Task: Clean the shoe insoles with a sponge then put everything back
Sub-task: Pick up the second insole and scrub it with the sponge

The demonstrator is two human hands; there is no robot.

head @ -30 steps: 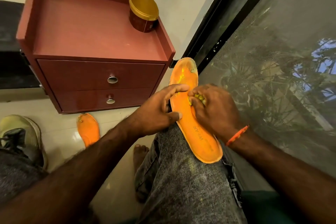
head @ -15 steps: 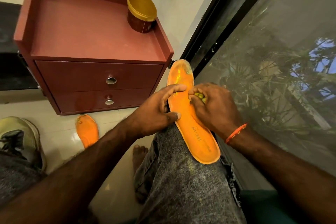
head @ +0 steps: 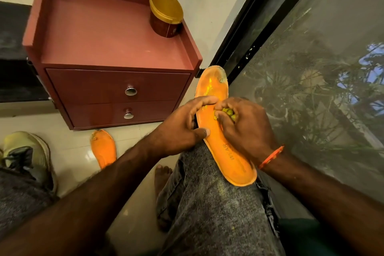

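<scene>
A lived-in room of a home is shown. A small maroon bedside cabinet (head: 112,52) with two knobbed drawers is set against a plain pale wall, and a gold-lidded jar (head: 165,14) is kept on its top. Glossy cream floor tiles (head: 70,151) are seen below, a worn sneaker (head: 29,156) is left on them, and a black-framed window (head: 245,33) with an insect screen looks onto garden plants.

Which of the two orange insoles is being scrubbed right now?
The insole on the knee, by the window. The left hand steadies it while the right hand presses a sponge on it. The other insole lies untouched on the floor below the drawers.
</scene>
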